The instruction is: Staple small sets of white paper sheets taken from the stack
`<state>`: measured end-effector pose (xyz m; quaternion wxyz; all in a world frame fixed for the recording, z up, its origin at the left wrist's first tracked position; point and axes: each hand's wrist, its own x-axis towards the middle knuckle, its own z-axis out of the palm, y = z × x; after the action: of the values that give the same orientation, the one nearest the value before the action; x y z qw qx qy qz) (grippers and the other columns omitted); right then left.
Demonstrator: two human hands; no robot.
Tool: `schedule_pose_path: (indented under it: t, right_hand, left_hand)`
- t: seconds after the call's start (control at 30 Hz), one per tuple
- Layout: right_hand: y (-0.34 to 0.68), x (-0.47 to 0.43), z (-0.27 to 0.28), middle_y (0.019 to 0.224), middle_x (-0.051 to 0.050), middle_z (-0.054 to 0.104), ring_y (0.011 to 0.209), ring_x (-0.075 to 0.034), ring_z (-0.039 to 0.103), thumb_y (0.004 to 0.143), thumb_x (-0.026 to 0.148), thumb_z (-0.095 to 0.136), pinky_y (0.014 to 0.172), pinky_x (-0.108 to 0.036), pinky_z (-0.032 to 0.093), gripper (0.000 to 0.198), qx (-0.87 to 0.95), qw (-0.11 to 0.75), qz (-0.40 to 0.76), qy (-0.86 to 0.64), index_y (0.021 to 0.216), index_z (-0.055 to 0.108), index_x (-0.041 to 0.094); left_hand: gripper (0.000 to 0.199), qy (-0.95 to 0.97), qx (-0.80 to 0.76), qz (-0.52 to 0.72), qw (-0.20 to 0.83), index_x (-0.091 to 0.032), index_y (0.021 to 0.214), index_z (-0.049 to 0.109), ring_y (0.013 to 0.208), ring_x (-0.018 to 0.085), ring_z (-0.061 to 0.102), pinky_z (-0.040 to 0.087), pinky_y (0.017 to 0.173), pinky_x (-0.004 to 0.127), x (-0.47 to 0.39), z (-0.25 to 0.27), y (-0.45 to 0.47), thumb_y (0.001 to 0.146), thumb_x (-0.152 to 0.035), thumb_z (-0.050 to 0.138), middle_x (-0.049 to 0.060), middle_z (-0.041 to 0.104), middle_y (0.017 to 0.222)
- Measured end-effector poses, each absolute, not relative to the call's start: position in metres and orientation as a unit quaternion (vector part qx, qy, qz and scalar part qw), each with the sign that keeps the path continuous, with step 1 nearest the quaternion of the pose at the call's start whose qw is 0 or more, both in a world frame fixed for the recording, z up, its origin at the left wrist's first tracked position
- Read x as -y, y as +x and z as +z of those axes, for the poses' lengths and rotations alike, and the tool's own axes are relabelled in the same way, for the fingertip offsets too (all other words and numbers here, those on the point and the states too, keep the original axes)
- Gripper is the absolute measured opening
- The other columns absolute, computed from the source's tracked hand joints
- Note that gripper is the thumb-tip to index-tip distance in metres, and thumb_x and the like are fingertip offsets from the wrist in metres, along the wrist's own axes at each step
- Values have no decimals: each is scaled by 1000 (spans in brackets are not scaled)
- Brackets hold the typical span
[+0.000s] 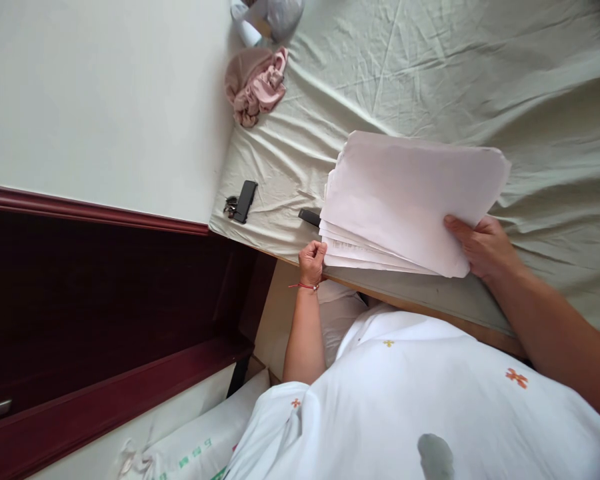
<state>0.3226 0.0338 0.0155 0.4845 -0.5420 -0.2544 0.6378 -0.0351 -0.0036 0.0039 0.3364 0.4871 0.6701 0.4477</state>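
A fanned stack of white paper sheets (pixel 405 200) is held up above the sheet-covered bed. My right hand (pixel 485 247) grips its right edge, thumb on top and the other fingers hidden underneath. At the lower left corner, my left hand (pixel 312 261) pinches the sheets between thumb and curled fingers. The top page looks blank; faint print shows on a lower page along the near edge. Partly covered by the stack, a dark flat object (pixel 309 217) lies on the bed beyond my left hand.
On the pale green bedsheet (pixel 330 100) lie a black rectangular object (pixel 245 201), keys (pixel 230 207) and a crumpled pink cloth (pixel 257 87). A plastic bag (pixel 283 17) is at the back by the wall. Dark red wooden furniture (pixel 105 287) stands left, with a white printed sack (pixel 195 433) below.
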Motion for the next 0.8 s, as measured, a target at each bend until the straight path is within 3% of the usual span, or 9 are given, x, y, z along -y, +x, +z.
schedule_pose_path:
  t: [0.53, 0.73, 0.8]
  right_hand:
    - [321, -33, 17, 90, -2, 79, 83, -19, 72, 60, 55, 90, 80, -34, 61, 45, 254, 481, 648, -533, 90, 77, 24]
    - [327, -33, 13, 85, -1, 78, 74, -17, 69, 62, 58, 88, 63, -27, 57, 44, 283, 424, 665, -545, 87, 77, 23]
    - [329, -32, 12, 82, -2, 78, 69, -17, 68, 65, 58, 87, 55, -26, 54, 42, 295, 398, 675, -547, 85, 76, 22]
  left_hand:
    - [52, 476, -652, 482, 341, -19, 62, 49, 56, 10, 30, 26, 55, 26, 3, 3, -33, 83, -62, 71, -5, 32, 58]
    - [52, 422, -609, 538, 402, -20, 66, 44, 59, 11, 38, 34, 57, 26, 2, 2, -27, 92, -63, 58, -3, 39, 63]
    - [50, 424, -617, 531, 398, -20, 67, 45, 60, 11, 39, 34, 57, 25, 3, 1, -28, 90, -61, 63, -3, 39, 64]
